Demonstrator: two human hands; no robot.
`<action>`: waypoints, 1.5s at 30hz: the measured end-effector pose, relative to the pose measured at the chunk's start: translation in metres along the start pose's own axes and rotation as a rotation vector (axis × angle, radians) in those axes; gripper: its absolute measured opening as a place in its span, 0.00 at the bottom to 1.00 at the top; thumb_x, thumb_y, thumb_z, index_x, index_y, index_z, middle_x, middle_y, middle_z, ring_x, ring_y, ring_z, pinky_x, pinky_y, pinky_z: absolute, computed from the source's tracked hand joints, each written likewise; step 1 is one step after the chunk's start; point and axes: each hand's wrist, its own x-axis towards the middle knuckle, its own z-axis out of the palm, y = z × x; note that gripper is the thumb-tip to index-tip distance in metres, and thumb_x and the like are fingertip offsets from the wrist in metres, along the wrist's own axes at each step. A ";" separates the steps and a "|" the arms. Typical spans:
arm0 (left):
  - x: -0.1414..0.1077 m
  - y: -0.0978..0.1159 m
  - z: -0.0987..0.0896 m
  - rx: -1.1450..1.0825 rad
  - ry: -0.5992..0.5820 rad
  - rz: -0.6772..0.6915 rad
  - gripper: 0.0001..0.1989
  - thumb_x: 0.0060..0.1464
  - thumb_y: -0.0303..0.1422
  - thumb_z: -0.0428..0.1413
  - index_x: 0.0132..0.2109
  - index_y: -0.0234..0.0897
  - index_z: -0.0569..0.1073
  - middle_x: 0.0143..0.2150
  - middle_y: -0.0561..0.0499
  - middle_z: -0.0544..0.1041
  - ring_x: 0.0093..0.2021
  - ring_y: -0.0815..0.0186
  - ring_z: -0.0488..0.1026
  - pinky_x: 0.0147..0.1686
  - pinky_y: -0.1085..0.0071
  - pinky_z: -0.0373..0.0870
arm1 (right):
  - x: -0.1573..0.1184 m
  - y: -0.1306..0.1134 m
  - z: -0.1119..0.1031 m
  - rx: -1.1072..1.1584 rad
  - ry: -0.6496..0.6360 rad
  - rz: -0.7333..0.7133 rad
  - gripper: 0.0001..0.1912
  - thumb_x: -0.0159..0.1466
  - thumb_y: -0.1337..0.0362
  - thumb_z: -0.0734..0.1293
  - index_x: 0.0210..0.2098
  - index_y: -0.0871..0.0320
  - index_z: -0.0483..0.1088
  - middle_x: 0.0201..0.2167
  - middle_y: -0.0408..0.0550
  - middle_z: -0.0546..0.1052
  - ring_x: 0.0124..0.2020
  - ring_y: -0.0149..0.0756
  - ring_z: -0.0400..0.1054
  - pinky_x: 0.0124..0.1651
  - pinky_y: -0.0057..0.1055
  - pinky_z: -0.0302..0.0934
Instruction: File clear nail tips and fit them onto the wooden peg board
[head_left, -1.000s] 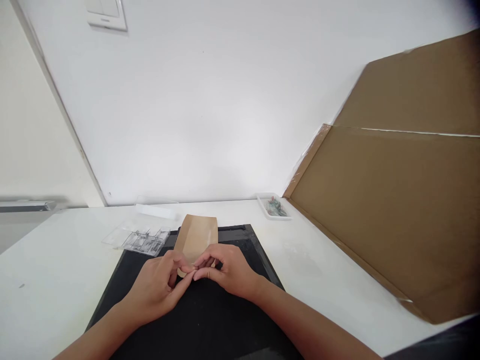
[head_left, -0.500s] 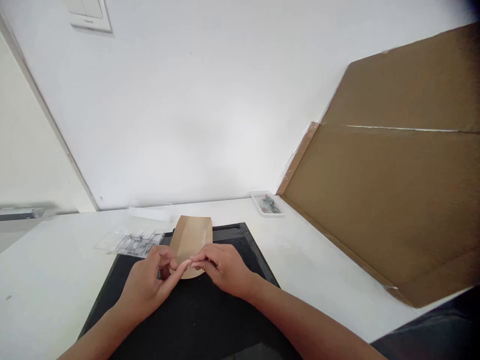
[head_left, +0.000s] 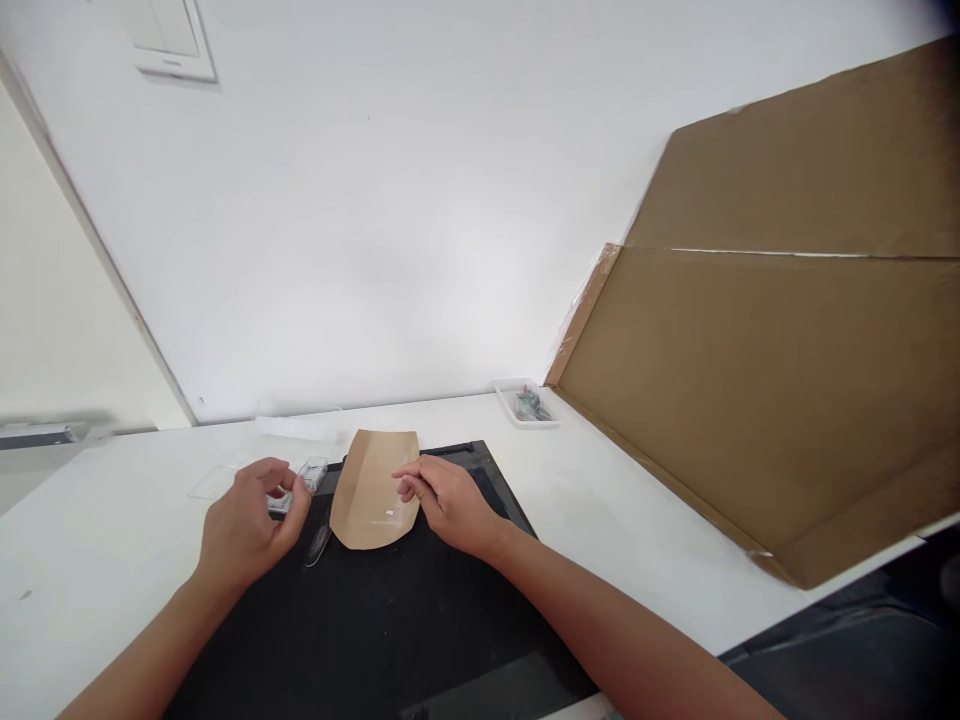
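My left hand (head_left: 251,525) is above the left edge of the black mat, its fingers curled in close to the thumb. It partly covers a clear compartment box (head_left: 311,473) with small grey items inside. My right hand (head_left: 450,500) reaches over the right side of a brown paper sheet (head_left: 367,490), with thumb and fingertips drawn together. Whatever either hand pinches is too small or hidden to tell. The sheet, slightly curved, lies on the black mat (head_left: 360,630). A small dark oval object (head_left: 318,546) rests at its lower left.
A white tray (head_left: 551,422) with small green and grey bagged pieces stands at the back, by the wall (head_left: 420,220). Large cardboard panels (head_left: 750,380) lean along the right side of the white table (head_left: 622,530). A clear lid (head_left: 210,484) lies left.
My hands have moved apart from their meeting point over the paper's lower edge. The left went left and slightly up to the compartment box; the right rose slightly. The dark oval object now shows.
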 end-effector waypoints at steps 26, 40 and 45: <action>0.014 -0.038 0.012 0.098 -0.177 0.354 0.15 0.66 0.44 0.51 0.48 0.37 0.73 0.48 0.42 0.79 0.57 0.45 0.67 0.55 0.50 0.69 | 0.005 0.004 -0.033 -0.151 -0.011 0.134 0.08 0.72 0.62 0.69 0.35 0.52 0.78 0.33 0.39 0.85 0.33 0.31 0.81 0.36 0.25 0.65; 0.011 -0.033 0.013 0.005 -0.267 0.475 0.12 0.64 0.38 0.55 0.51 0.41 0.76 0.51 0.43 0.78 0.57 0.47 0.69 0.59 0.49 0.66 | 0.005 0.004 -0.032 -0.186 -0.060 0.084 0.07 0.73 0.57 0.69 0.42 0.51 0.79 0.39 0.43 0.86 0.38 0.35 0.80 0.40 0.28 0.67; 0.011 -0.034 0.014 0.025 -0.286 0.471 0.12 0.64 0.37 0.55 0.51 0.40 0.76 0.52 0.43 0.77 0.58 0.47 0.68 0.59 0.50 0.66 | 0.004 0.006 -0.033 -0.146 -0.095 0.055 0.10 0.75 0.66 0.63 0.46 0.54 0.77 0.41 0.43 0.85 0.33 0.30 0.78 0.40 0.27 0.68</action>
